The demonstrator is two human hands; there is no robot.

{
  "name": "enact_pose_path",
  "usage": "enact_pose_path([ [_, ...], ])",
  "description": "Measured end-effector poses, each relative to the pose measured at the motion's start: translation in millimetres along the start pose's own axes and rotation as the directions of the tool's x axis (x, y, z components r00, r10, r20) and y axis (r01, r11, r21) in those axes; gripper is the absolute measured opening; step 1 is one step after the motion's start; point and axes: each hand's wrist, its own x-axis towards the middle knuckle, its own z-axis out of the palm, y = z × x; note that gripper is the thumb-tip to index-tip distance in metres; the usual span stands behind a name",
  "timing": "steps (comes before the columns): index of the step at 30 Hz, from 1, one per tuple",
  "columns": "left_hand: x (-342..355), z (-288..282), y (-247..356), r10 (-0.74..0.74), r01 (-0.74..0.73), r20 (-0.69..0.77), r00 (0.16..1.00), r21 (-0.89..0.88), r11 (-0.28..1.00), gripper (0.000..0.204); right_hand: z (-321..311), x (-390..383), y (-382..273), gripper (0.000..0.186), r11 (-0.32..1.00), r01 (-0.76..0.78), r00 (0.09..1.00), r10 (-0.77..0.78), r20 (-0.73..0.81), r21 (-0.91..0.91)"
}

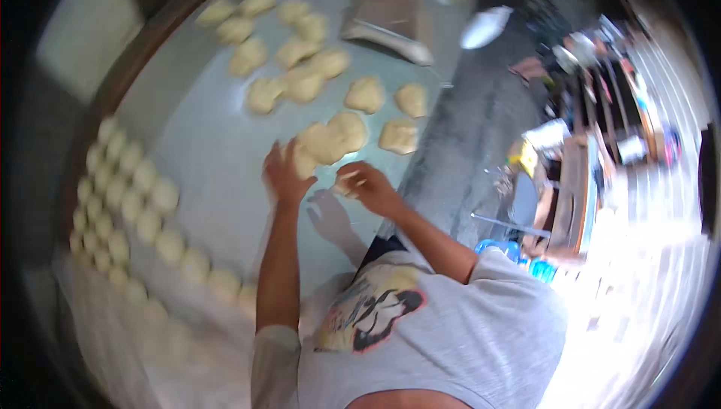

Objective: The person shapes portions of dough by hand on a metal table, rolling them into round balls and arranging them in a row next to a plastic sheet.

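Observation:
My left hand [282, 175] is beside a joined clump of pale dough [330, 138] on the metal table, its fingers spread and its thumb close to the clump's near edge. To the right of it, my right hand [373, 190] is closed, with a small piece of dough [345, 182] at its fingertips. Beyond both hands lie several rough lumps of dough, among them one lump [365, 95] and a squarish one [398, 135] near the table's right edge. Motion blurs the picture somewhat.
Rows of rounded dough balls [148, 225] line the left side of the table [218, 161]. At the far end rests a brown, flat-topped object [383, 15]. Right of the table runs a grey floor [466, 146], with a cluttered wooden rack [574, 191] beyond.

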Motion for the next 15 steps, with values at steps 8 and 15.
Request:
enact_pose_path([
  [8, -30.9, -25.7, 27.7, -0.132, 0.115, -0.021, 0.991, -0.371, 0.922, 0.049, -46.3, -56.7, 22.6, 0.019, 0.994, 0.091, 0.996, -0.092, 0.012, 0.053],
  [15, -149.0, -63.3, 165.0, -0.137, 0.288, 0.29, 0.947, -0.58, 0.762, 0.08, -61.1, -71.0, -14.9, 0.043, 0.875, 0.457, 0.859, -0.48, -0.176, -0.159],
])
